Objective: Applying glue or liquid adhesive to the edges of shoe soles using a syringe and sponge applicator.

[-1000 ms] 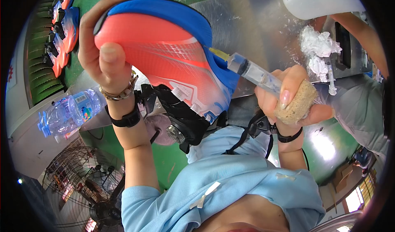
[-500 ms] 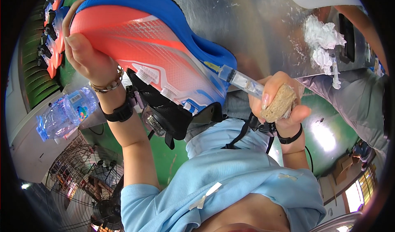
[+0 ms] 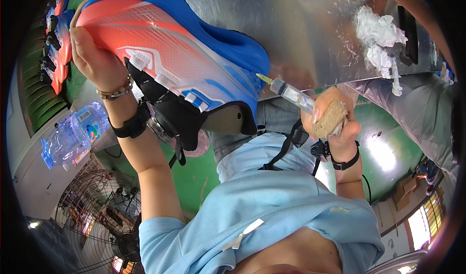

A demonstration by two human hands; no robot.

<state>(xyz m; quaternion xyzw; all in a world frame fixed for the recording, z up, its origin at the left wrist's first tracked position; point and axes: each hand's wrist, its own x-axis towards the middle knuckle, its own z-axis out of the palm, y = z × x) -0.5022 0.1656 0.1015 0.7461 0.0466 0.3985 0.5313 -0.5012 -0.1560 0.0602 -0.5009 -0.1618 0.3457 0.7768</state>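
A red and blue sports shoe (image 3: pixel 160 50), with a blue sole, white lace loops and black lining, is held up at the left. My left hand (image 3: pixel 94 60) is closed around its toe end. In my right hand (image 3: pixel 326 98) is a clear syringe (image 3: pixel 296 97) with a thin yellow tip. The tip is at the heel end, by the edge of the blue sole; whether it touches cannot be made out. A rough tan block (image 3: pixel 330 120) is also clasped in my right hand, against the palm side. Both wrists wear black straps.
A metal table (image 3: pixel 310 36) extends behind the shoe, with crumpled white tissue (image 3: pixel 381 29), a second syringe (image 3: pixel 394 75) and a black flat object (image 3: pixel 407 33). Another person's arm (image 3: pixel 427 24) is at the far right. A plastic bottle (image 3: pixel 73 135), a fan (image 3: pixel 104 215) and several shoes (image 3: pixel 58 55) are left.
The shoe and my left hand have shifted left and slightly up, and the shoe has tilted. The syringe tip has gone from lying over the heel side to the heel's outer edge.
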